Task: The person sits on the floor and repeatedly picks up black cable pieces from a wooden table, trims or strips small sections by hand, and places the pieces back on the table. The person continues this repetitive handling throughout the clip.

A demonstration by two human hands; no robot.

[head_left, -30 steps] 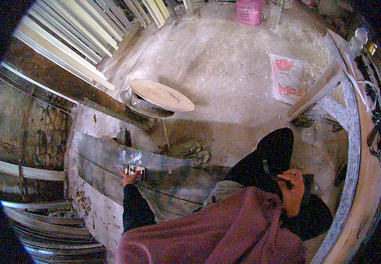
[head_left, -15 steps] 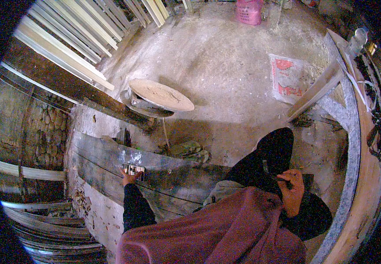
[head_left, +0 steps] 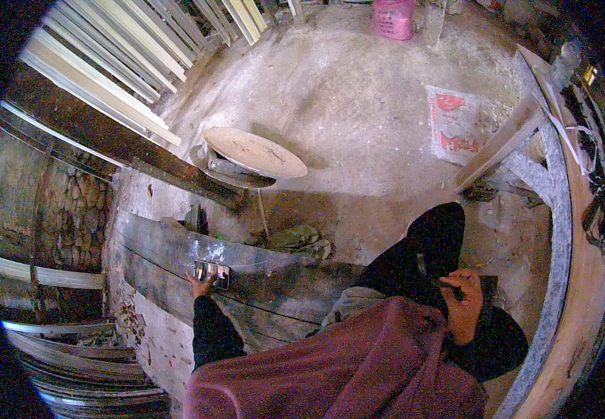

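My left hand (head_left: 203, 285) reaches to a dark phone (head_left: 221, 275) with a lit screen, which appears to lie on a worn wooden bench (head_left: 274, 283). Its thumb points away to the left, and its other fingers touch the phone's near left corner. Over by my right thigh, my right hand (head_left: 464, 307) is bent up with curled fingers pressed together. Anything within those fingers is too small or dark to make out. My dark trouser leg (head_left: 436, 241) and maroon top (head_left: 344, 363) fill the lower middle.
A round, tilted disc-like board (head_left: 257, 152) stands beyond the bench. Long pale wood strips (head_left: 107, 52) lean at the far left. A wooden table (head_left: 578, 279) runs along the right. On the floor lie a flat printed sack (head_left: 452, 126) and a pink bag (head_left: 393, 19).
My left hand has shifted slightly left and its thumb has come away from the phone, uncovering more screen. My right hand stays in place.
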